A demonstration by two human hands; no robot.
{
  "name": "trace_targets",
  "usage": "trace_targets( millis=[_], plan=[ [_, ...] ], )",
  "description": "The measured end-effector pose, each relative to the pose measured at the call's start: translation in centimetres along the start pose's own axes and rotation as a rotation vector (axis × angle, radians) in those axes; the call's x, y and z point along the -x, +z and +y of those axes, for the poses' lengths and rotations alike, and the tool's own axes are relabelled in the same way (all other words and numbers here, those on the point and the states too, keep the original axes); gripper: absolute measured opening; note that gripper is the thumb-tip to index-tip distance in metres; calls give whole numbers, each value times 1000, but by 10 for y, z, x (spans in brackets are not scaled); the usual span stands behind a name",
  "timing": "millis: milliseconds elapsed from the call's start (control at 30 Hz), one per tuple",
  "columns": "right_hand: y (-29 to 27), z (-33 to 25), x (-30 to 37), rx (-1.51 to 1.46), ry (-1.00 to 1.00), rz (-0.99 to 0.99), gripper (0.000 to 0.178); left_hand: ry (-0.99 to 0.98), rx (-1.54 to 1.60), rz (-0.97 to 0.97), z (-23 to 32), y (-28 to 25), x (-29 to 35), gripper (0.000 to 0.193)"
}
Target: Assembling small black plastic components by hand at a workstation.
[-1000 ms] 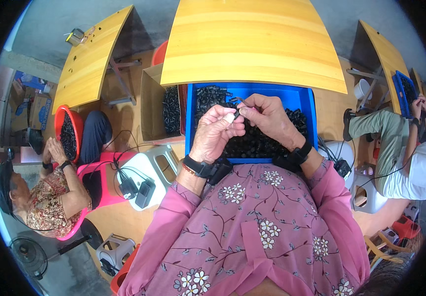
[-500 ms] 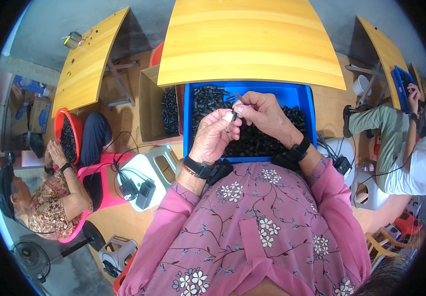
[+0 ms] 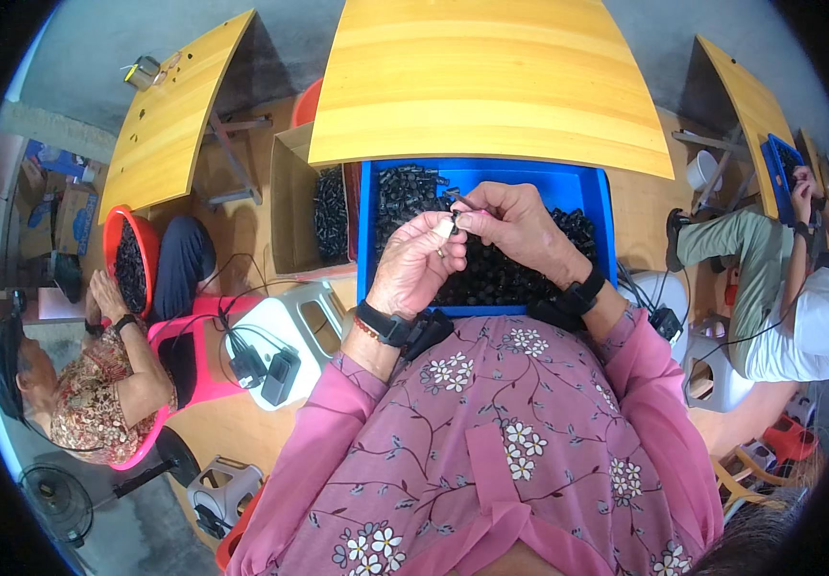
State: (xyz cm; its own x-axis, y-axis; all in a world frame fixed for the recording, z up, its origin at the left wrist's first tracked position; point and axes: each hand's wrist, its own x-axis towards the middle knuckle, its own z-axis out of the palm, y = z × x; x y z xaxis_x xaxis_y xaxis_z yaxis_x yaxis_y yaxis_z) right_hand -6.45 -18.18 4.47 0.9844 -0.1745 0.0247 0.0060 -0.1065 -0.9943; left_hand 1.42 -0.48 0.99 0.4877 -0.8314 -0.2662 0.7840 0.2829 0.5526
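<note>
Over the blue tray [image 3: 367,230], my left hand [image 3: 416,257] is closed, pinching a small black plastic part [image 3: 455,223] between thumb and index finger. My right hand [image 3: 522,228] meets it, fingers closed round a thin blade-like tool [image 3: 462,200] whose dark tip sticks out toward the upper left. The right thumb presses close to the black part, and the fingers partly hide both part and tool. Beneath my hands lie many loose black parts [image 3: 491,280]. Longer black cylindrical pieces [image 3: 405,187] fill the tray's far left corner.
A yellow wooden table [image 3: 491,86] overhangs the tray's far edge. Left of the tray stands a cardboard box [image 3: 289,206] of black pieces. White stools [image 3: 285,370] with cables flank me. One person [image 3: 97,384] works beside a red basin [image 3: 148,240]; another [image 3: 769,288] sits at right.
The tool in my right hand has tilted flatter, its tip dropping slightly left. Both hands stay together in nearly the same place.
</note>
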Motion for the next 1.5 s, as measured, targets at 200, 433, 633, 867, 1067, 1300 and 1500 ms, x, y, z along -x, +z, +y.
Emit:
trace_targets(
  millis=[200, 433, 633, 867, 1067, 1300, 1500],
  plan=[
    [-1, -3, 2, -48, 27, -13, 22, -50, 63, -20, -1, -4, -1, 14],
    [1, 9, 6, 29, -103, 56, 24, -26, 258, -49, -4, -7, -5, 13],
    [7, -2, 10, 347, -334, 36, 15, 19, 292, 38, -2, 1, -3, 9],
    [7, 3, 9, 439, -469, 77, 14, 15, 350, -27, -6, -6, -3, 11],
    [6, 7, 8, 426, -473, 78, 15, 47, 291, -44, -6, -5, -3, 13],
    [5, 5, 8, 383, -443, 72, 15, 47, 294, -60, -5, -3, -4, 14],
    [10, 3, 11, 437, -556, 55, 19, 42, 309, -53, -5, -5, -3, 12]
  ],
)
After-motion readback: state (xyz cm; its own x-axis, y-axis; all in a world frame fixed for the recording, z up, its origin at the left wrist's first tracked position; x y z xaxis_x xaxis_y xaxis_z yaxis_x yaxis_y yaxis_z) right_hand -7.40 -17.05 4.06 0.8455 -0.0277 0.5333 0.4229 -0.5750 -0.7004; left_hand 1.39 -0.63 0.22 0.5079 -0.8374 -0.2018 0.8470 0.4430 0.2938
